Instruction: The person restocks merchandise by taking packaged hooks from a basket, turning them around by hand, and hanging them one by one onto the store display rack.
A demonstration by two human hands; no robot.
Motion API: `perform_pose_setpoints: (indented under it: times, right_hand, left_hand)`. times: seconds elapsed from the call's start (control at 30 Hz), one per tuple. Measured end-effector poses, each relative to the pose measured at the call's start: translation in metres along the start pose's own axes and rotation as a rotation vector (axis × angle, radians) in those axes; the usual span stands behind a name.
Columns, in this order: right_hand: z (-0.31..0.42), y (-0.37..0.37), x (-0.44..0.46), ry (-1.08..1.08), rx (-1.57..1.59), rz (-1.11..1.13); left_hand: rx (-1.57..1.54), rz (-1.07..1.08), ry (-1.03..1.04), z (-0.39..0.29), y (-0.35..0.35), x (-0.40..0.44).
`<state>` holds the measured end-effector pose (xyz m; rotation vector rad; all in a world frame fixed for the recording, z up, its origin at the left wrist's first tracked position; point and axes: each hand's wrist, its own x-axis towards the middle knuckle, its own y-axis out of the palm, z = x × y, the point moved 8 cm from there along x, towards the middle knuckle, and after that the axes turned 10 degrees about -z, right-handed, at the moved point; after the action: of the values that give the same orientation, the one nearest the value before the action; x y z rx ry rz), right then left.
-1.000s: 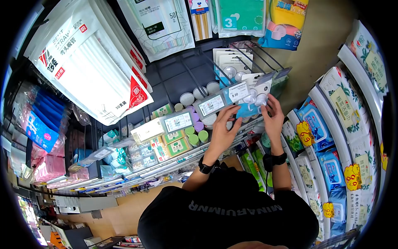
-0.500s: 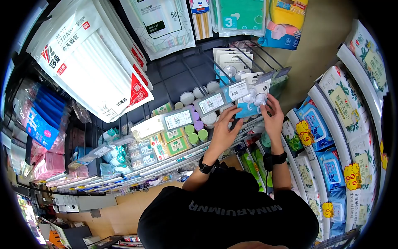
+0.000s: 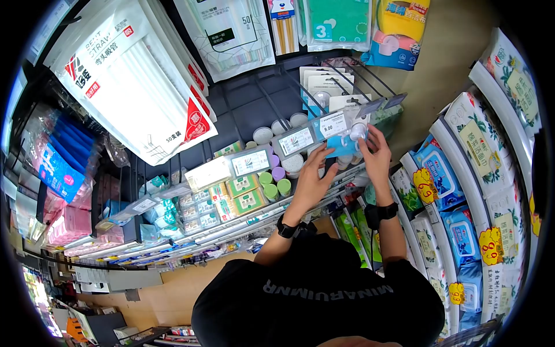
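The dark rack point(image 3: 240, 98) spreads behind and left of the 9.00 tag point(image 3: 331, 126), with a big straw bag point(image 3: 139, 87) hanging to the tag's upper left. Below the tag, the left hand point(image 3: 315, 176) has fingertips on the card pack's blue edge, though whether they grip cannot be told, while the right hand point(image 3: 374, 156), to its lower right, pinches the pack by its clear cups. That card pack point(image 3: 336, 146) sits tilted just under the tag, and green lids point(image 3: 283, 186) stand to its lower left.
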<state>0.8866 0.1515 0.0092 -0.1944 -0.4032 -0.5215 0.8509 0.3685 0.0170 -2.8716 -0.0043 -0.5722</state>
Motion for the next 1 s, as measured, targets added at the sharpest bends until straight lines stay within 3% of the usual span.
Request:
perform_pose_setpoints:
  times: [1.0]
  right_hand:
    - [-0.022, 0.052, 0.049, -0.113, -0.037, -0.027]
  left_hand:
    - [0.035, -0.027, -0.078, 0.059, 0.005, 0.059]
